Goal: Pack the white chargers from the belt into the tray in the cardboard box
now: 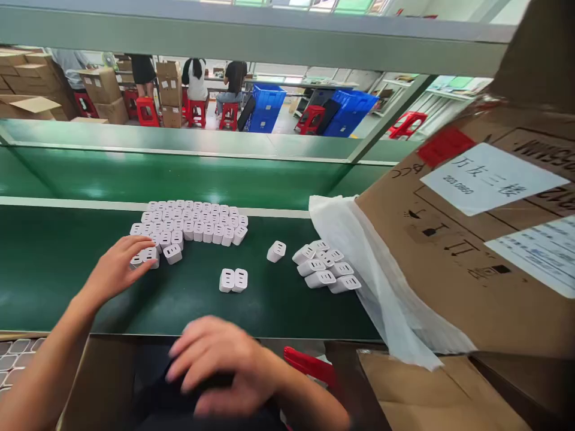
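My left hand [117, 267] rests at the near left end of a packed block of white charger plugs [197, 230]. Its thumb and fingers are closed around a pair of white plugs [150, 256], partly covered by the hand. A single tilted plug [173, 254] lies just right of that pair. My right hand [229, 362] is over the bench's near edge, blurred by motion, with loosely bent fingers apart and nothing visible in it. Two plugs side by side [233, 280] stand beyond it, and one plug [276, 251] leans farther right.
More plugs [326, 266] lie in a loose pile beside a white liner sheet [390, 299] from a large tilted cardboard box [449, 239]. The green bench [193, 311] has a metal frame bar [251, 45] above. Co-workers, red stools and blue crates [265, 108] are behind.
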`<state>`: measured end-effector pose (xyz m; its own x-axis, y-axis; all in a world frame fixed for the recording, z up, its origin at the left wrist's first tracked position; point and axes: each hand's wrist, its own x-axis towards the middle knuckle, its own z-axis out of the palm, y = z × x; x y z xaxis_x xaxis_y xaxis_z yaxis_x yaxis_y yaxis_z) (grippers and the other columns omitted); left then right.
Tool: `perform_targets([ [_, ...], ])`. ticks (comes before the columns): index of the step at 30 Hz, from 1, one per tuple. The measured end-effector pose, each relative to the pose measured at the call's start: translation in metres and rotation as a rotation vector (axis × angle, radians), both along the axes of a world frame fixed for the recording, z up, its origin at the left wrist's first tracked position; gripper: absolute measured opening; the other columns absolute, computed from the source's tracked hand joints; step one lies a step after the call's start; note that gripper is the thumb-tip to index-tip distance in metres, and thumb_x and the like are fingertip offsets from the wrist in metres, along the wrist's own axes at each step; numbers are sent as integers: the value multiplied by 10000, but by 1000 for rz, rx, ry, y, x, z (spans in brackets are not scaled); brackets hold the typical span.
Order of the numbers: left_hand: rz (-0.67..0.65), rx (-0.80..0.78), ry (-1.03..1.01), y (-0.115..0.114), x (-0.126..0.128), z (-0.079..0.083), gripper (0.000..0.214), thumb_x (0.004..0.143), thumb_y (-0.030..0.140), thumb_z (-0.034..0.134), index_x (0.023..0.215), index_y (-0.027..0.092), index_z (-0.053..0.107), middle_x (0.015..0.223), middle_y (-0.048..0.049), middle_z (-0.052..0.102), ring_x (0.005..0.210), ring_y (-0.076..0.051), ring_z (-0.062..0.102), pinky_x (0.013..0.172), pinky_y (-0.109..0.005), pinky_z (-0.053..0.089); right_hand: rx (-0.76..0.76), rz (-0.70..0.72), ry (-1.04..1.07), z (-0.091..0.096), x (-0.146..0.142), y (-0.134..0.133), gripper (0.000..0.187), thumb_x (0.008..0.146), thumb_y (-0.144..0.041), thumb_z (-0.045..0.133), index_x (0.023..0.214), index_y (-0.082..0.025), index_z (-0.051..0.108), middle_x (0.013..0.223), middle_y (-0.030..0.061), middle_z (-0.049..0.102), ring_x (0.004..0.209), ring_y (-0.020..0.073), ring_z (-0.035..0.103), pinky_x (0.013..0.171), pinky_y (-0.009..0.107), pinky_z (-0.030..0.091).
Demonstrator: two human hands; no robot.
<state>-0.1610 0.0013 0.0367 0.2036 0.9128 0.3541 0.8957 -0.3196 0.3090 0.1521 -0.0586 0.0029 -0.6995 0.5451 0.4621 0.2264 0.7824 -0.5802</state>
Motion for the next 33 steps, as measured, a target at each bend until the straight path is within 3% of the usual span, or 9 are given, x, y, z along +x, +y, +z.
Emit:
perform_targets([
  [3, -39, 56, 130, 21, 12, -25, 398, 923, 548, 553, 1142, 237, 671, 1234, -92, 650, 1191, -272, 572, 1059, -424, 438, 26, -252, 98, -6, 37, 31, 310, 944, -439, 628, 1216, -295, 593, 1262, 69, 669, 1285, 263, 560, 1055, 484, 504],
  [6, 56, 96, 246, 30, 17, -41, 362, 874, 527, 641, 1047, 214, 697, 1245, -139, 613, 1214, -330, 530, 1034, -483, 421, 54, -457, -4, -25, 51, 56, 481, 925, -413, 656, 1364, -264, 526, 1424, 114, 551, 1404, 320, 440, 1092, 562, 465],
  [12, 199, 74, 322, 12, 39, -49, 315, 844, 500, 696, 917, 193, 683, 1262, -158, 559, 1189, -358, 485, 946, -483, 422, -3, -370, -109, -51, 36, 72, 476, 956, -328, 606, 1420, -284, 507, 1443, 102, 528, 1366, 292, 479, 1053, 499, 525],
  [21, 224, -29, 91, -35, 91, -59, 418, 761, 563, 777, 810, 204, 570, 1152, -141, 575, 1154, -354, 488, 938, -515, 426, -78, -329, -89, -48, 37, 66, 488, 986, -267, 550, 1464, -303, 461, 1305, 103, 608, 1189, 259, 596, 994, 449, 553],
  [23, 158, -59, -60, -37, 89, -58, 391, 783, 515, 774, 923, 216, 565, 1146, -122, 581, 1149, -323, 502, 970, -502, 439, -104, -317, -110, -46, 35, 65, 493, 983, -258, 548, 1465, -306, 453, 1313, 99, 602, 1190, 258, 592, 994, 449, 553],
  [25, 43, -132, -212, -35, 84, -57, 500, 820, 467, 751, 1199, 235, 523, 1282, -124, 551, 1188, -294, 504, 994, -472, 460, -127, -302, -128, -44, 28, 64, 497, 980, -248, 544, 1465, -308, 449, 1309, 96, 601, 1187, 261, 590, 993, 454, 552],
  [28, -123, -318, -332, -30, 78, -58, 760, 887, 395, 685, 1512, 297, 264, 1471, -117, 458, 1217, -258, 512, 996, -428, 492, -134, -264, -134, -42, 13, 65, 502, 979, -234, 533, 1468, -302, 442, 1282, 98, 606, 1169, 261, 592, 1006, 464, 544],
  [30, -155, -395, -367, -27, 78, -62, 706, 930, 349, 620, 1532, 317, 251, 1406, -92, 532, 1130, -230, 555, 956, -403, 514, -137, -244, -111, -42, 2, 66, 521, 977, -233, 536, 1482, -285, 419, 1307, 108, 583, 1202, 257, 574, 1036, 460, 528],
  [33, -131, -371, -405, -27, 83, -69, 563, 936, 335, 606, 1456, 303, 393, 1248, -61, 621, 990, -202, 588, 873, -370, 530, -174, -244, -51, -43, -3, 66, 593, 962, -283, 580, 1513, -274, 363, 1419, 122, 500, 1318, 264, 504, 1094, 462, 488],
])
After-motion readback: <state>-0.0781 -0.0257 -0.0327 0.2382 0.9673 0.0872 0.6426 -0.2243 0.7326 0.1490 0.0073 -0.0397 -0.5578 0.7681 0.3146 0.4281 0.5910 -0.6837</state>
